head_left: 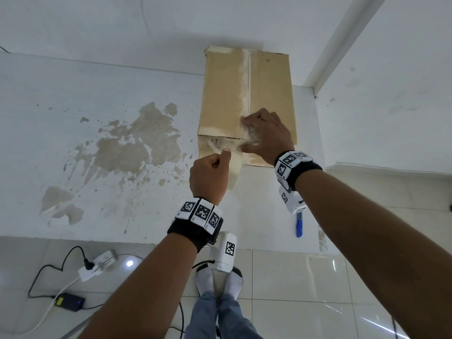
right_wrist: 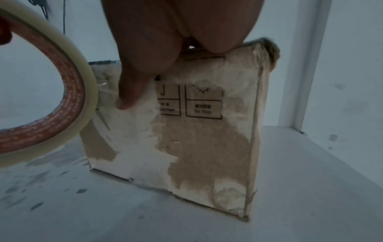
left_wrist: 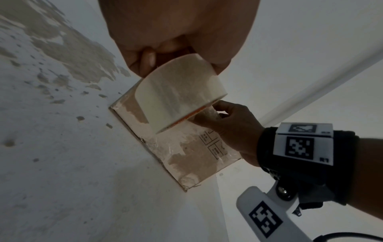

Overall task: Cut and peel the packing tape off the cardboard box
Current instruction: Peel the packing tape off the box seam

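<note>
Left hand [head_left: 209, 176], fingers curled, grips a roll of packing tape [left_wrist: 178, 93] just off the near end of the cardboard box [head_left: 247, 104]. Right hand [head_left: 265, 135] lies on the box's near top edge, fingers bent, thumb [right_wrist: 128, 91] pressing the front face. Box sits on a stained white table [head_left: 97, 143]; a blue utility knife [head_left: 299, 225] lies nearby.

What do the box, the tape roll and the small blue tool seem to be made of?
The box looks like brown cardboard, matte, with torn pale patches. The tape roll, held by the left hand, seems glossy see-through plastic film on an orange core. The blue tool looks like hard plastic, though it is too small to be sure.
</note>
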`<act>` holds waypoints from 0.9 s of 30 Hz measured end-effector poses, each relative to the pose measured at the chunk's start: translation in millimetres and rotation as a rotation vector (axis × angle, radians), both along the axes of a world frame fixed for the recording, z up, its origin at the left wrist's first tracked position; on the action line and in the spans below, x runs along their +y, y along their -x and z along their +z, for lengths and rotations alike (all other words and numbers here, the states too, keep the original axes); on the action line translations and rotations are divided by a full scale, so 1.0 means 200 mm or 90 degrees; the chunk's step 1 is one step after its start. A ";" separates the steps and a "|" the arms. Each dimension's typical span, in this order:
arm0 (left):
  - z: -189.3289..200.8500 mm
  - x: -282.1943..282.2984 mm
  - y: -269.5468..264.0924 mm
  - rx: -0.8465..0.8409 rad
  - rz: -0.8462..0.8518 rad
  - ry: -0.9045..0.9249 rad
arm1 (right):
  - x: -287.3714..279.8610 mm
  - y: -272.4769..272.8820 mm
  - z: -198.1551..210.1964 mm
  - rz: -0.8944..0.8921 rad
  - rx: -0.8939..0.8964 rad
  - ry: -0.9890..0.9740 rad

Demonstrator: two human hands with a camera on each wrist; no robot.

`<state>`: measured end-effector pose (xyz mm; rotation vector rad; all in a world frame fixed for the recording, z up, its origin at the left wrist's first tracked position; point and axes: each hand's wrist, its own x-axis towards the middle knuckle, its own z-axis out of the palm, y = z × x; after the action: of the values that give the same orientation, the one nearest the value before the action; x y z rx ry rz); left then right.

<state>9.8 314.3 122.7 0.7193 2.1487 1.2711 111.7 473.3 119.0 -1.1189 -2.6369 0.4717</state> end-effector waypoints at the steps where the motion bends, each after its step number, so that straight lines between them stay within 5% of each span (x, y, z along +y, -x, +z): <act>1: 0.00 0.01 0.00 -0.003 0.000 -0.002 | 0.00 0.00 0.00 -0.005 0.001 0.001; 18: -0.01 0.01 0.02 -0.004 0.005 0.009 | -0.04 0.04 -0.07 -0.038 0.014 -0.151; 27: -0.01 0.03 0.02 0.006 0.006 0.007 | 0.00 -0.02 -0.04 0.036 0.003 -0.095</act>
<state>5.6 319.5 120.0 0.7130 2.1673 1.2625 115.1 472.3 111.3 -0.9993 -2.6555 0.2813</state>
